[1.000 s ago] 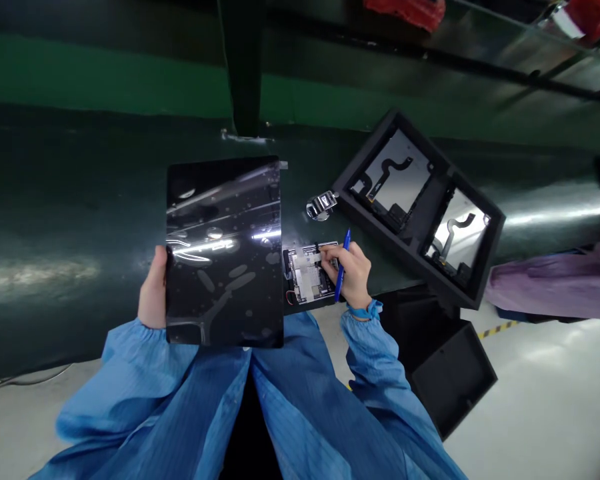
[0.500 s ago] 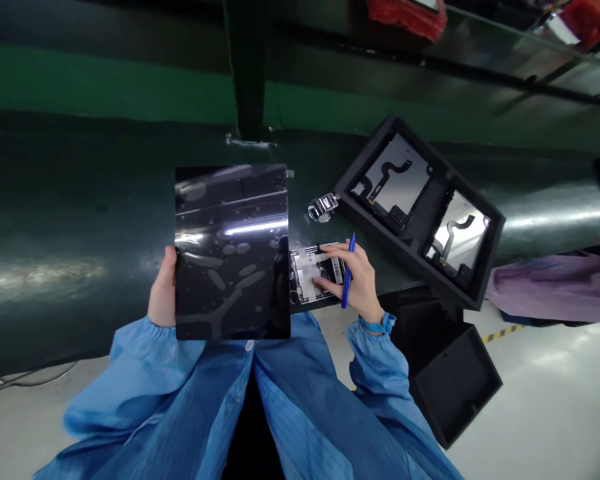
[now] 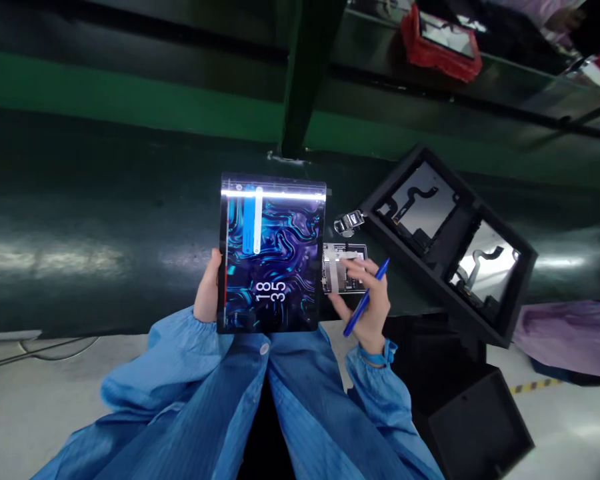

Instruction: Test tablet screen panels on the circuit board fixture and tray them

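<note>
Head view. Most of the left hand point(image 3: 207, 293) is hidden behind the tablet point(image 3: 273, 253); only its thumb side shows at the tablet's lower left edge. The tablet also covers the left end of the board point(image 3: 343, 267). The right fingers are blurred, so which of them carry the pen point(image 3: 365, 297) cannot be told. A purple sleeve point(image 3: 565, 330) is cut off at the right edge, and a red bin point(image 3: 440, 47) at the top is only partly in view. The left hand is closed on the tablet's lower left edge and holds it tilted up above the counter point(image 3: 105, 220), its screen lit, with the digits 18 and 35 turned sideways. The right hand point(image 3: 367, 303) has its fingers stretched out and spread, fingertips on the board, with the blue pen held slantwise across the hand, tip toward the wrist. The board lies flat at the counter's near edge, just right of the tablet and under the right fingers. A metal clip point(image 3: 349, 223) lies just behind the board. A black tray point(image 3: 433, 279) with two compartments stands tilted to the right.
</note>
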### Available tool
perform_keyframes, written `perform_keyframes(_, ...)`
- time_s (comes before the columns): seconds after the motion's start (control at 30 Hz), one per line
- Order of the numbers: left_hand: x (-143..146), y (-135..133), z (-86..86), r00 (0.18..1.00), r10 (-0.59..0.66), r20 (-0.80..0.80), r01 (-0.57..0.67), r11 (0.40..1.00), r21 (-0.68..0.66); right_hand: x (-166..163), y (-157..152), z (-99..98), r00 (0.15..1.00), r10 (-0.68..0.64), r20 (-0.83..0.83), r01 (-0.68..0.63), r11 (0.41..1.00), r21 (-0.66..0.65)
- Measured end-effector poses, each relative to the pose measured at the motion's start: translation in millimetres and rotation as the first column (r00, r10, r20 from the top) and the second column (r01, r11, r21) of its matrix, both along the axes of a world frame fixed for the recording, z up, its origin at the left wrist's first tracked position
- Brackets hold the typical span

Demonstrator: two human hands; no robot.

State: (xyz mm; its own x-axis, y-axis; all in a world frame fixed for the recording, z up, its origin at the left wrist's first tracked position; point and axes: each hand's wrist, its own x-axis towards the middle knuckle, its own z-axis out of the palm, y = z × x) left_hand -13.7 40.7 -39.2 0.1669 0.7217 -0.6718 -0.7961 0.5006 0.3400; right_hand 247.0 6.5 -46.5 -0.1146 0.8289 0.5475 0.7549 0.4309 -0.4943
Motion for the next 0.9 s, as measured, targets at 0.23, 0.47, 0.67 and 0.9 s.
perform_keyframes(0.23,7.4,-4.6,7.1,0.998,-0.055,0.031,0.053,0.996,0.068,-49.1,0.0,13.3,0.949,0.275,0.152,-0.283,0.959,0.027)
perform_keyframes(0.47,3.5,-6.0,-0.1,0.999,-0.016,-0.032,0.016,1.0,0.011,-48.6,-3.2,25.5,0.967,0.248,0.051,-0.252,0.961,0.11)
perform_keyframes(0.67,0.8,-9.8,-0.2,0.998,-0.054,0.011,0.053,0.997,0.061,-25.5,-2.8,16.6,0.972,0.157,0.175,-0.164,0.986,0.025)
perform_keyframes(0.9,0.8,-12.4,-4.0,0.997,-0.074,-0.008,0.075,0.995,0.065,-32.3,45.0,68.5,0.938,-0.264,-0.224,0.288,0.954,0.083)
